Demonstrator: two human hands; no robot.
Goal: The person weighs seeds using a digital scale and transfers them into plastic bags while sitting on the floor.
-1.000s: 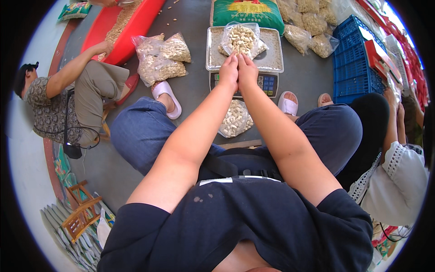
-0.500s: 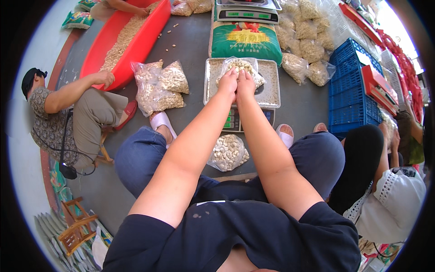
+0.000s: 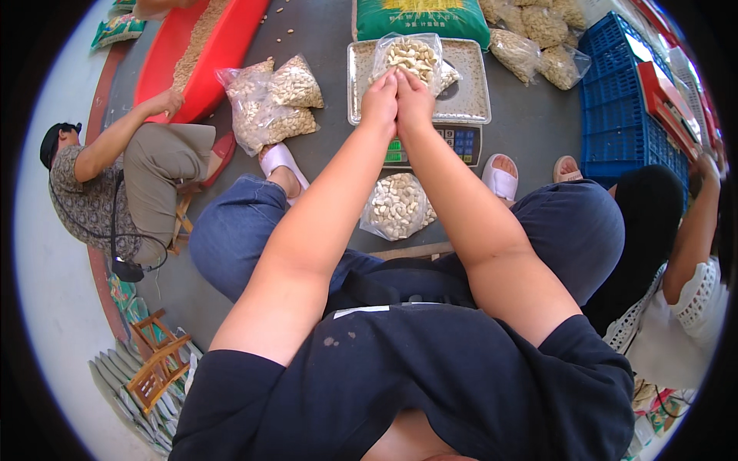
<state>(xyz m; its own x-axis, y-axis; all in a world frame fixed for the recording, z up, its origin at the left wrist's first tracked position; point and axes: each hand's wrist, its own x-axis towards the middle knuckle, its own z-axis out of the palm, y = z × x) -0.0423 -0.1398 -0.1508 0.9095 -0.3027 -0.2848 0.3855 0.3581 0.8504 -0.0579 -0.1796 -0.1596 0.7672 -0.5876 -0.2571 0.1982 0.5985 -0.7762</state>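
My left hand [image 3: 380, 104] and my right hand [image 3: 415, 103] are together, fingers closed around the near edge of a clear plastic bag [image 3: 407, 55] of pale, curved nut-like pieces. The bag is over a steel tray [image 3: 467, 88] on a digital scale [image 3: 460, 145], with more pieces beside it under the plastic. Exactly what is between my fingertips is partly hidden. Another bag [image 3: 394, 206] of the same pieces lies on the floor between my legs, nearer me than the scale.
A green sack [image 3: 419, 21] lies behind the scale. Filled bags [image 3: 269, 104] [image 3: 544, 31] lie either side. A red trough [image 3: 154, 61], a blue crate [image 3: 619, 107] and wooden chairs [image 3: 157, 357] surround me. Co-workers sit left [image 3: 84, 177] and right [image 3: 688, 307].
The view dipped, then returned near its first position. My hands stay together at the bag, which shows more of its contents than half a second ago. The right co-worker's arm shifted.
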